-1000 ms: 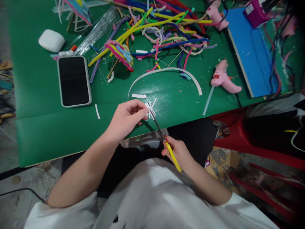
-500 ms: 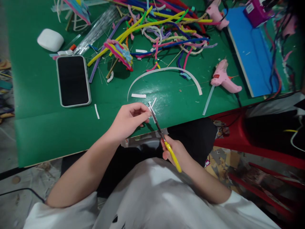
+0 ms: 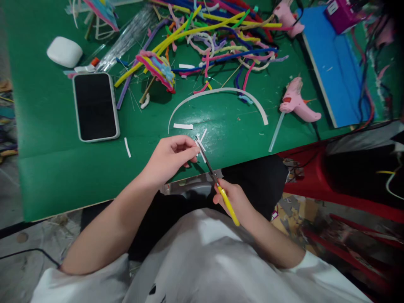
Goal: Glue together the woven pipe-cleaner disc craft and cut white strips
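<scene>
In my right hand [image 3: 232,195] is a pair of scissors [image 3: 229,205] with yellow handles, its blades pointing up and left. My left hand [image 3: 176,155] pinches a small white paper strip [image 3: 202,156] between thumb and finger, right at the blades. Just beyond the fingertips a narrow white scrap [image 3: 203,134] lies on the green table. Another short white piece [image 3: 183,126] rests above my left hand. A long curved white strip [image 3: 217,91] arches behind it, and a thin piece [image 3: 127,147] lies to the left.
A phone [image 3: 95,107] and a white case [image 3: 65,51] are on the left. Tangled coloured pipe cleaners [image 3: 214,42] cover the back. A pink glue gun [image 3: 296,103] with a glue stick lies right, near a blue board [image 3: 337,75] and cables. The table's front edge runs under my wrists.
Very little differs. The view has shifted slightly, and the scissors' handle has moved a touch up and left. Both hands keep their hold.
</scene>
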Demonstrator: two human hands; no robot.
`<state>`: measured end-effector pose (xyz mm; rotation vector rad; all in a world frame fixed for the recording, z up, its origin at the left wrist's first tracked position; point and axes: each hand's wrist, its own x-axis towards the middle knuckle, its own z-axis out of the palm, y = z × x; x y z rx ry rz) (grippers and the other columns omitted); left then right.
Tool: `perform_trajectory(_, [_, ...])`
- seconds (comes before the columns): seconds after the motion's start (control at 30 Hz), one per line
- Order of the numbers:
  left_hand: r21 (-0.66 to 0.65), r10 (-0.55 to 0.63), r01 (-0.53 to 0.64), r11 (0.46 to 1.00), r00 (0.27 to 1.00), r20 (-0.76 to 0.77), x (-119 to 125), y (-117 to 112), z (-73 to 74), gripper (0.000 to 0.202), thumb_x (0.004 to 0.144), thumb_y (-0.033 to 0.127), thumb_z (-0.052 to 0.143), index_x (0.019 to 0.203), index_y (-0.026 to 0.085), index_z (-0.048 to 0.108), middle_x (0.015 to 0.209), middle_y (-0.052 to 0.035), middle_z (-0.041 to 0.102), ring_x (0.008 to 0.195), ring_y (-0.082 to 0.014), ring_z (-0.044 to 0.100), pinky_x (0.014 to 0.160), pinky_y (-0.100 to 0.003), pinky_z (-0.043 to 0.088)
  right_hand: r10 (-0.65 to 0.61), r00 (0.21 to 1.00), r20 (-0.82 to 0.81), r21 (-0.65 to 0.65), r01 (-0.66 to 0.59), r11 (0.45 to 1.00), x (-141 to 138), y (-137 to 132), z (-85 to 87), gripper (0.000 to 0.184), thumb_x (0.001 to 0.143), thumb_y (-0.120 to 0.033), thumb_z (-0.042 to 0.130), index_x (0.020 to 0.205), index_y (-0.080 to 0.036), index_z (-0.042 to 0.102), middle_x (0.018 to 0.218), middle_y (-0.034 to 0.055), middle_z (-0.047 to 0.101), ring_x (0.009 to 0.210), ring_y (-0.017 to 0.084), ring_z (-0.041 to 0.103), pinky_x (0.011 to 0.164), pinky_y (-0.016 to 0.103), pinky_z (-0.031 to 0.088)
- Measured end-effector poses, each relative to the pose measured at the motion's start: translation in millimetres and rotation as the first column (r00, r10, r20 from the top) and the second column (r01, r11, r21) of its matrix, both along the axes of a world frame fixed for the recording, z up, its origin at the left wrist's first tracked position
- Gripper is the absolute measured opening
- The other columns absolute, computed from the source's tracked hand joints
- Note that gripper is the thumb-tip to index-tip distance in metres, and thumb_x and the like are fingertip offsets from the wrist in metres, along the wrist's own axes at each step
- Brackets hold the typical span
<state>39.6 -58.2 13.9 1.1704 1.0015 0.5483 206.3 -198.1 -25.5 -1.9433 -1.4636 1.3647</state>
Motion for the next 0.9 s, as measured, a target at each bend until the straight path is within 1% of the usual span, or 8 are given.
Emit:
perform_trajectory(0.17, [0.01,-0.011,0.012,1.0,1.0,-0.015,1.1,-0.4,0.9,0.011,0.075,0.025,0.064,0.07,0.016,0.06,0.061,0.0017,0.06,0.059,-0.0085,0.058,0.05,-0.016,0.044,-0.001,1.0,0.005,-0.017,0.001,1.0,0.3,0.3,0.2,0.046,0.075,-0.065,0.047,0.065,-0.021,0.039,0.054,-0.0017,0.047,0.049,0.011,0.039,0.05,0.023,0.029])
perform_trajectory(0.27, [0.033,0.024,-0.023,0.999,0.999,-0.034,2.3,-0.7,1.7,0.011,0.077,0.025,0.063,0.072,0.016,0.059,0.06,0.0021,0.06,0.059,-0.0085,0.058,0.049,-0.016,0.044,0.001,1.0,0.009,-0.017,0.0,1.0,0.1,0.8,1.7,0.046,0.074,-0.066,0.047,0.064,-0.022,0.038,0.053,-0.0023,0.044,0.049,0.011,0.037,0.05,0.023,0.029])
perform_trajectory(0.4, [0.058,0.078,-0.075,0.995,0.996,-0.037,2.9,-0.6,1.5,0.011,0.077,0.026,0.063,0.073,0.016,0.059,0.06,0.0023,0.059,0.058,-0.0084,0.059,0.048,-0.016,0.044,0.006,0.999,0.035,-0.015,-0.006,1.0,-0.7,0.8,2.8,0.042,0.073,-0.061,0.05,0.064,-0.022,0.037,0.053,-0.0032,0.042,0.048,0.011,0.036,0.049,0.023,0.029])
perform_trajectory(0.53, [0.064,0.087,-0.084,0.994,0.995,-0.042,3.3,-0.4,0.8,0.012,0.076,0.026,0.063,0.072,0.015,0.059,0.061,0.002,0.059,0.058,-0.0084,0.059,0.048,-0.016,0.044,0.009,0.997,0.07,-0.018,-0.008,1.0,-1.3,1.7,4.1,0.037,0.073,-0.054,0.054,0.066,-0.023,0.037,0.055,-0.0035,0.043,0.049,0.012,0.039,0.051,0.023,0.031])
perform_trajectory(0.63, [0.069,0.088,-0.085,0.994,0.995,-0.048,3.5,-0.5,0.6,0.011,0.076,0.026,0.063,0.073,0.015,0.059,0.062,0.0018,0.059,0.058,-0.0087,0.059,0.049,-0.016,0.045,0.017,0.996,0.089,-0.023,-0.015,1.0,-0.7,2.5,5.2,0.034,0.072,-0.05,0.056,0.067,-0.023,0.037,0.055,-0.0036,0.044,0.049,0.012,0.042,0.052,0.024,0.032])
perform_trajectory(0.73, [0.079,0.083,-0.078,0.994,0.995,-0.056,2.7,-0.1,0.5,0.011,0.075,0.026,0.063,0.072,0.016,0.059,0.062,0.0015,0.059,0.059,-0.0093,0.059,0.049,-0.017,0.045,0.048,0.995,0.085,-0.032,-0.046,0.998,1.0,1.5,4.0,0.033,0.067,-0.047,0.062,0.068,-0.023,0.039,0.055,-0.0043,0.045,0.048,0.012,0.046,0.05,0.023,0.03])
perform_trajectory(0.8, [0.081,0.057,-0.051,0.995,0.996,-0.065,1.7,0.4,0.1,0.011,0.075,0.026,0.064,0.072,0.015,0.06,0.063,0.001,0.06,0.059,-0.0097,0.059,0.05,-0.017,0.045,0.067,0.995,0.077,-0.027,-0.065,0.998,2.8,-0.5,1.5,0.031,0.067,-0.045,0.063,0.068,-0.023,0.041,0.053,-0.0054,0.045,0.047,0.012,0.047,0.048,0.023,0.028])
perform_trajectory(0.9, [0.072,0.012,-0.007,0.997,0.997,-0.073,0.0,1.1,-0.8,0.012,0.074,0.027,0.065,0.072,0.015,0.062,0.064,0.0003,0.061,0.059,-0.0098,0.059,0.05,-0.018,0.044,0.065,0.997,0.047,-0.034,-0.063,0.997,5.9,-3.9,-2.7,0.028,0.069,-0.044,0.062,0.071,-0.023,0.044,0.052,-0.0059,0.045,0.047,0.013,0.049,0.046,0.022,0.027])
